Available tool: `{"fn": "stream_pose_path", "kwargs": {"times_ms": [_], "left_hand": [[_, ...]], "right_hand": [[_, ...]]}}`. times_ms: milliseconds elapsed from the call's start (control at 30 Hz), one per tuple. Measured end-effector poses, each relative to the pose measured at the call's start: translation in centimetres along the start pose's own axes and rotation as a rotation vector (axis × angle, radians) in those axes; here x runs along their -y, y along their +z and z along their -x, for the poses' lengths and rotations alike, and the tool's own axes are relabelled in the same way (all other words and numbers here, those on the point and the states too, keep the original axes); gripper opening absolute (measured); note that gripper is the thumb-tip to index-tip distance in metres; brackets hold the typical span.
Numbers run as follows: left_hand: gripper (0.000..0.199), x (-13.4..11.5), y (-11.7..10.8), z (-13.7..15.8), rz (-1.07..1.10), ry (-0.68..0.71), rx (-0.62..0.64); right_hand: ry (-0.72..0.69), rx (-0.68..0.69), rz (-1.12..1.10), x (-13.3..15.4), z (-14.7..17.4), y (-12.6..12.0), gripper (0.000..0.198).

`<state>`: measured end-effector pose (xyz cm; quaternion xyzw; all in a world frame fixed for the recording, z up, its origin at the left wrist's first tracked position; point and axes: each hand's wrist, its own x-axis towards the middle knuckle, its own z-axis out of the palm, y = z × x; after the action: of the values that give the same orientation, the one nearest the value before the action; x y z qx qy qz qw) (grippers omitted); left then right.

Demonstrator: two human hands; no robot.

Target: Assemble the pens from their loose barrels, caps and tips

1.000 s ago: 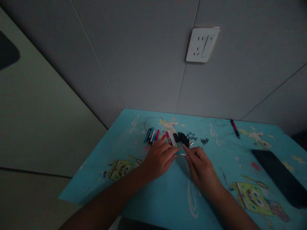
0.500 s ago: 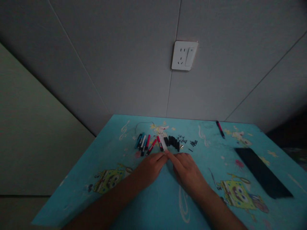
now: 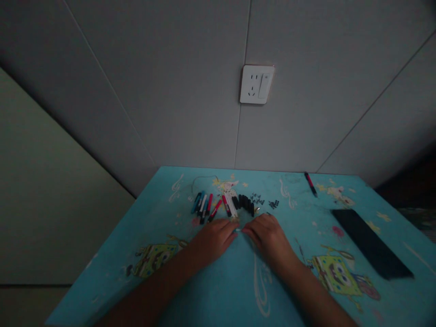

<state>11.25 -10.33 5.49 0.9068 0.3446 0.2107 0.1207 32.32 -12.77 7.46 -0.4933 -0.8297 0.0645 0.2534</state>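
Observation:
My left hand (image 3: 214,236) and my right hand (image 3: 269,234) face each other low over the table, fingertips pinched and a small gap between them. A short, thin whitish piece (image 3: 238,230) spans that gap, with an end at each hand's fingers; its exact kind is too small to make out. Just beyond the hands lie white pen barrels (image 3: 230,204) in a row. Black caps (image 3: 246,204) are lined up to their right. Left of the barrels are several pink, blue and white pens (image 3: 206,206) with dark ends.
Small dark parts (image 3: 257,198) lie in loose groups behind the caps. A pink-and-black pen (image 3: 310,184) rests near the wall. To the right is a flat black strip (image 3: 371,243). The blue table (image 3: 143,290) has printed cartoons; a socket plate (image 3: 257,84) is on the wall.
My fingertips have drawn apart from touching, showing the thin whitish piece between them. Both hands have come slightly nearer to me. The view has shifted a little.

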Motion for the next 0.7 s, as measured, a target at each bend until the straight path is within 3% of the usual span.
{"fn": "stream_pose_path", "kwargs": {"times_ms": [167,367,700], "left_hand": [[0.020,0.08,0.19,0.00,-0.126,-0.006,0.054],[0.021,0.39,-0.37,-0.11,-0.038,-0.094,-0.026],[0.021,0.54,-0.39,-0.16,0.013,-0.155,0.046]], "right_hand": [[-0.024,-0.010,-0.113,0.21,0.17,0.41,0.018],[0.124,-0.138,-0.257,-0.56,0.12,0.07,0.018],[0.139,-0.075,-0.435,-0.52,0.06,-0.37,0.013]]}}
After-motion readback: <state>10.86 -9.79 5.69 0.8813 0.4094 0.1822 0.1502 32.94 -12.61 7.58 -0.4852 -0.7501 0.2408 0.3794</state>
